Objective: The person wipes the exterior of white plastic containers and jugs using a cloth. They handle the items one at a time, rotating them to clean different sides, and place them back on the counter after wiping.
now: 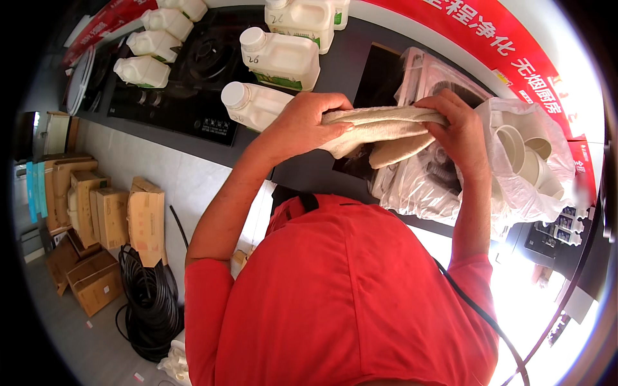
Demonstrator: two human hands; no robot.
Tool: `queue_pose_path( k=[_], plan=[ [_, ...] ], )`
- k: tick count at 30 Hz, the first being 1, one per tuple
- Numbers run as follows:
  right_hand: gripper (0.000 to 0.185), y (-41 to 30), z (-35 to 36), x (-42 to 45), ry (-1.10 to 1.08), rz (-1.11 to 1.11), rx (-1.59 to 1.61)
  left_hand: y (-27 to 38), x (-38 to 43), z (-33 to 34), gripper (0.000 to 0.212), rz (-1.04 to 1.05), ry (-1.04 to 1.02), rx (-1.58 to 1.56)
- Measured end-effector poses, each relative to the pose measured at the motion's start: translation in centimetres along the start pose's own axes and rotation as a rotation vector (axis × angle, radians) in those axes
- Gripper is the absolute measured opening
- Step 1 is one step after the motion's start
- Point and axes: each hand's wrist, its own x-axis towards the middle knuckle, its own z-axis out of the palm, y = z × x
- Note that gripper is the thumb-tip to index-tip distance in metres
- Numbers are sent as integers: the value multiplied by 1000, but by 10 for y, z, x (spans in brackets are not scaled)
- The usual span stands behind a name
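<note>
A folded beige cloth (386,120) is stretched between my two hands above the dark counter (294,166). My left hand (314,120) pinches its left end between thumb and fingers. At the other end, my right hand (451,120) grips the cloth in the same way, and a loose fold hangs below. Just behind my left hand lies a white plastic jug (263,103) with a screw cap, partly hidden by the hand. Beneath the cloth and my right hand are clear plastic-wrapped parts (420,186), whose kind I cannot tell.
More white jugs (285,60) stand farther back, several beside a black glass gas hob (207,62). At right, a white plastic bag (550,193) holds beige pipe fittings (512,144). Cardboard boxes (147,217) and a coil of black hose (149,309) occupy the floor at left.
</note>
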Motion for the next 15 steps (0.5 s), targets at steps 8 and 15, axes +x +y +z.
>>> queue_pose_path(
  k=[8,15],
  plan=[
    [26,31,-11,17,236,-120,63,37,-29,-20,12,165,272,173],
    [20,77,15,10,20,220,508,-14,-38,7,14,-2,266,-228]
  ],
)
